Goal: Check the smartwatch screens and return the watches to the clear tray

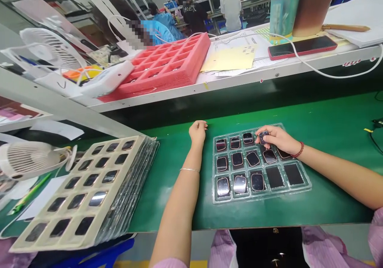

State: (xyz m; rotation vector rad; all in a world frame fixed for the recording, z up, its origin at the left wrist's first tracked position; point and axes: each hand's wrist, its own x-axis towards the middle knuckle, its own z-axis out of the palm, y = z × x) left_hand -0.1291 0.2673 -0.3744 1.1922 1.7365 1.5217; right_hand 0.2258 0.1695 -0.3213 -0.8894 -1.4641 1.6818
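My right hand point(277, 139) pinches a watch face point(263, 137) over the back row of a clear plastic tray point(214, 168). Dark square watch faces sit in many of its pockets; two front-row pockets at the right show only dark bottoms. Left of the tray, my left hand point(198, 132) rests near the back of the green table, fingers curled; what they hold, if anything, is hidden. At the far left stands a stack of trays, its cream top tray point(64, 194) carrying rows of watch faces.
Above the green table point(170, 172) runs a shelf point(239, 66) with a red foam tray point(191, 68), papers, a phone point(302, 47) and cups. A white fan point(30, 159) is at the left. People sit or stand in the background.
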